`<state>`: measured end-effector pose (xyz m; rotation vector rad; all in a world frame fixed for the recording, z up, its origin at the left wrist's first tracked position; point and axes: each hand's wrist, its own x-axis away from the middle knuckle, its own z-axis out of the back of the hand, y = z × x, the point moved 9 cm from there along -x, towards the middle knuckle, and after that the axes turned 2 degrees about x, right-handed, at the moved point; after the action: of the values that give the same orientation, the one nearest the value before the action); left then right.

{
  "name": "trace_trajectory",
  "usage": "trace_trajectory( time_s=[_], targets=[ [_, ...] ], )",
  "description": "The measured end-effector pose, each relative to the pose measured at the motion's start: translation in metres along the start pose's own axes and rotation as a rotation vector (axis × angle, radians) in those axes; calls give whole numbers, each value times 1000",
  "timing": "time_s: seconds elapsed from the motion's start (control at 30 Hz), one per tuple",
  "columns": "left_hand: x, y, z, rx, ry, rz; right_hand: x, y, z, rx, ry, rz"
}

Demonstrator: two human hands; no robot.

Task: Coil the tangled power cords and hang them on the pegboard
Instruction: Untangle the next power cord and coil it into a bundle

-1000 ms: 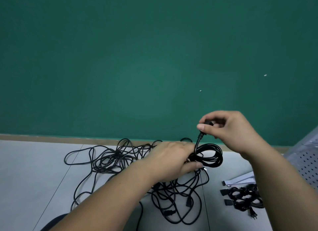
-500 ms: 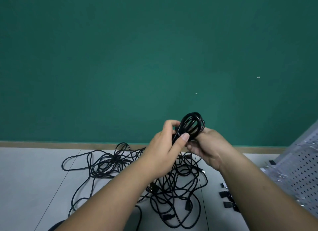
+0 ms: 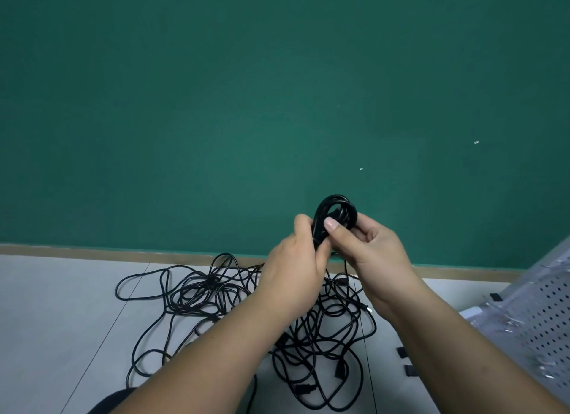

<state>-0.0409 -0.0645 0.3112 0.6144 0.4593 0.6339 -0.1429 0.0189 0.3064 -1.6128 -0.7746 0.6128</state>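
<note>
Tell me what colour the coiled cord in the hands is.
Black; the coiled cord shows in the head view.

Coiled cord (image 3: 321,211): the lower part is hidden inside the fingers of the left hand (image 3: 293,278) and right hand (image 3: 373,253). Only the top loop shows above the fingertips; its plug ends are not visible.

Tangled cords (image 3: 314,333), on the floor below the fingers: the middle is covered by both forearms, and single cords cannot be traced.

Pegboard (image 3: 543,318), far right of the fingers: blurred and cut by the right edge. The shiny bits on it are unidentifiable.

Small black pieces (image 3: 401,352), below the right-hand fingers: partly covered by the forearm, kind unclear.
</note>
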Motion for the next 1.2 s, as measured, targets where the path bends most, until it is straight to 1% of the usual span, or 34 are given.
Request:
trace_trajectory(
  time_s=[0.17, 0.3, 0.5, 0.63, 0.73, 0.93, 1.0, 1.07, 1.2],
  targets=[
    [3, 3, 1, -4, 21, -21, -5, -3, 7, 13, 44, 41],
    [1, 1, -1, 9, -3, -9, -8, -4, 12, 39, 84, 53],
    [0, -4, -9, 206, -57, 49, -13, -12, 22, 138, 167, 89],
    [-6, -12, -9, 407, -54, 72, -14, -13, 21, 89, 117, 100],
    [-9, -16, -15, 561, -79, 95, -14, -10, 20, 3, 95, 74],
    [-3, 3, -27, 821, -255, 97, -15, -9, 15, -132, 49, 11],
    [-1, 7, -27, 889, -263, 139, -14, -13, 13, -141, 39, 19],
    [0, 7, -25, 921, -229, 182, -13, -18, 10, -116, 8, 47],
    [0, 4, -24, 929, -180, 258, -12, -22, 6, 114, -21, 139]
  ],
)
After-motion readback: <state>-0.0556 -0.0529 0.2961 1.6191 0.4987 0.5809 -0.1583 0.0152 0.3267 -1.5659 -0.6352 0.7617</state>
